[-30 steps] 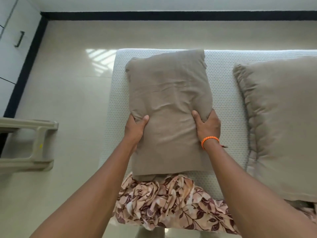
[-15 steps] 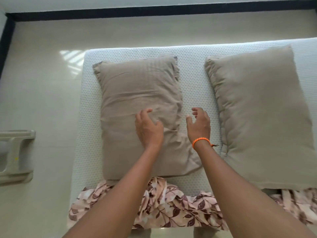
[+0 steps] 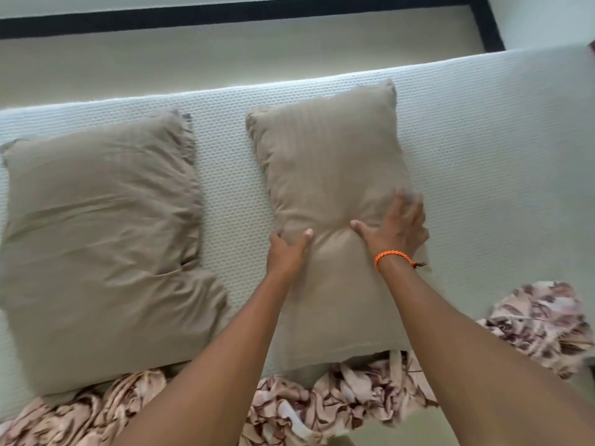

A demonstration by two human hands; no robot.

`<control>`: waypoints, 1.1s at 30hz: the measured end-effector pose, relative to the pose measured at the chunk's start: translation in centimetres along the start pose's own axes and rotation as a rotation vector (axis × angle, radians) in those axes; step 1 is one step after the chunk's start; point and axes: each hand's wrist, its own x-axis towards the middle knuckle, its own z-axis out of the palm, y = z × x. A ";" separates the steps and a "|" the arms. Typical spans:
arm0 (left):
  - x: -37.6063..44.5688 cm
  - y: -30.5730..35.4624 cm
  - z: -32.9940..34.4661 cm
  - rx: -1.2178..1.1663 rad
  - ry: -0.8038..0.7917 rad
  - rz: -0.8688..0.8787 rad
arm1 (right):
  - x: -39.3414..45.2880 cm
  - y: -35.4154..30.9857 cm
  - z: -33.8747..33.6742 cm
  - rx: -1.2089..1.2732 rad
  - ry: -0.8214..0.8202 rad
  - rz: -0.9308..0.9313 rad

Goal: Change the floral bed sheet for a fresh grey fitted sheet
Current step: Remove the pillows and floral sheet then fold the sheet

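The floral bed sheet [image 3: 338, 403] lies bunched along the near edge of the bare white mattress [image 3: 225, 175], with another heap of it at the right [image 3: 541, 323]. Two taupe pillows lie on the mattress. My left hand [image 3: 286, 252] grips the left edge of the right pillow [image 3: 328, 162], thumb on top. My right hand [image 3: 396, 226], with an orange wristband, presses on the same pillow near its right edge, its spread fingers blurred. The pillow is creased between my hands. The left pillow [image 3: 96, 239] lies apart, untouched.
Pale tiled floor [image 3: 193, 59] runs beyond the mattress's far edge, bounded by a black skirting strip [image 3: 225, 14] and a wall corner at the top right. The right part of the mattress [image 3: 499, 156] is bare.
The view has swung right. Both hands left the first pillow, which now lies at the left, and moved onto the second pillow.
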 end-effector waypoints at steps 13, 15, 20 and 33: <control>0.2 2.9 -4.4 -0.281 0.271 0.313 | -0.6 -4.6 -1.6 0.603 -0.050 -0.031; -0.4 3.9 -8.2 -0.271 0.351 0.360 | -2.8 -8.0 -1.7 0.654 -0.028 -0.048; -3.1 4.9 -21.0 -0.159 0.588 0.444 | -10.2 -18.4 -1.9 0.708 -0.013 -0.162; -7.9 0.0 -46.0 0.108 0.608 0.120 | -29.4 -34.2 2.7 0.472 -0.178 -0.196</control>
